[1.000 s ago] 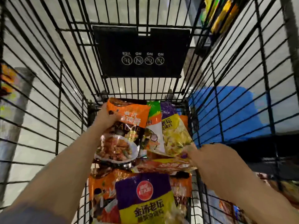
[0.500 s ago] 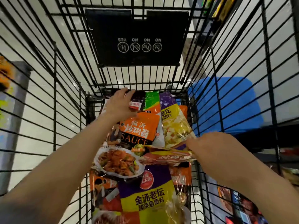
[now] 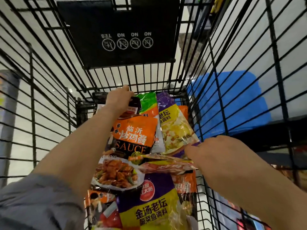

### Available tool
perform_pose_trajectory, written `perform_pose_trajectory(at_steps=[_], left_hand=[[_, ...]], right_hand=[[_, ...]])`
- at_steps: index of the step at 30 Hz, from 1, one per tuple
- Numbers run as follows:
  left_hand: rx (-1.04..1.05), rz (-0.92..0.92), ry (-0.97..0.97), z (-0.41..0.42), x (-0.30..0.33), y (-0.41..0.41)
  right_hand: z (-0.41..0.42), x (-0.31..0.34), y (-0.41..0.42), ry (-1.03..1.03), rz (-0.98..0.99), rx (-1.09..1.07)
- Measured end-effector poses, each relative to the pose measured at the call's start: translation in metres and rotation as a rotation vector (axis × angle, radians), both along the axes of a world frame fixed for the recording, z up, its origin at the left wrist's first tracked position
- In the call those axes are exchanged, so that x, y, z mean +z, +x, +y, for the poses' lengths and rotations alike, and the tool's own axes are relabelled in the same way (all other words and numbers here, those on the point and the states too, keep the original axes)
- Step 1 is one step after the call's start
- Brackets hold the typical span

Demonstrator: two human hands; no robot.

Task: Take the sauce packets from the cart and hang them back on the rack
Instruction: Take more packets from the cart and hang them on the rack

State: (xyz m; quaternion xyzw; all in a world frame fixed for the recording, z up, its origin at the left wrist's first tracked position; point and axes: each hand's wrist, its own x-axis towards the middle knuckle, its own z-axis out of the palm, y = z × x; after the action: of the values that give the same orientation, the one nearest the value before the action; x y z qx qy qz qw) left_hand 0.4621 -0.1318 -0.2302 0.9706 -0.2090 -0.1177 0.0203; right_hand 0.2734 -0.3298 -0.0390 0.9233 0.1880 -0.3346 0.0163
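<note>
Nearest you, a purple-and-yellow packet [image 3: 149, 211] lies flat in the cart [image 3: 49, 103], long axis running away from you. Just beyond it your right hand [image 3: 221, 156] pinches a thin reddish packet [image 3: 166, 163] lying crosswise, its length pointing left from your fingers. Farther in, the orange sauce packet [image 3: 132, 138] lies lengthwise. At the far end your left hand [image 3: 119, 100] curls over the top edge of a dark packet [image 3: 132, 108], beside the green packet [image 3: 147, 103]. Judging by reach, the left hand is better placed; the packet's length trails back towards you from those fingers.
</note>
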Motion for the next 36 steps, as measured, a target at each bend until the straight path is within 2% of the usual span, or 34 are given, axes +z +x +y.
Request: perform_pose_trajectory(at_steps=[3,6,10,12,15,19,26,31,36], left_hand=[[0.018,0.014,-0.071,0.011,0.015,-0.016],[0.009,0.012,-0.059,0.027,0.036,-0.032],[0.032,-0.034,-0.196,0.041,0.085,-0.043],[-0.012,-0.069,-0.248,0.038,0.121,-0.05],[-0.14,-0.123,-0.206,0.039,0.175,-0.065],[-0.279,-0.308,-0.223,0.069,0.23,-0.086],[-0.373,-0.435,-0.338,0.066,0.315,-0.104],[-0.485,-0.327,-0.3,0.067,0.328,-0.131],[-0.442,-0.149,-0.415,0.085,0.324,-0.151]], right_hand=[[0.002,0.024,0.003,-0.084,0.034,0.051],[0.004,0.035,0.001,-0.102,-0.026,0.049],[0.003,0.037,0.0,-0.126,-0.073,0.048],[0.0,0.039,0.001,-0.119,-0.098,0.031],[-0.007,0.038,0.002,-0.135,-0.097,-0.002],[-0.01,0.032,0.003,-0.181,-0.086,-0.01],[-0.01,0.029,0.003,-0.238,-0.111,0.035],[-0.016,0.031,0.004,-0.224,-0.098,0.035],[-0.019,0.029,0.002,-0.18,-0.127,-0.003]])
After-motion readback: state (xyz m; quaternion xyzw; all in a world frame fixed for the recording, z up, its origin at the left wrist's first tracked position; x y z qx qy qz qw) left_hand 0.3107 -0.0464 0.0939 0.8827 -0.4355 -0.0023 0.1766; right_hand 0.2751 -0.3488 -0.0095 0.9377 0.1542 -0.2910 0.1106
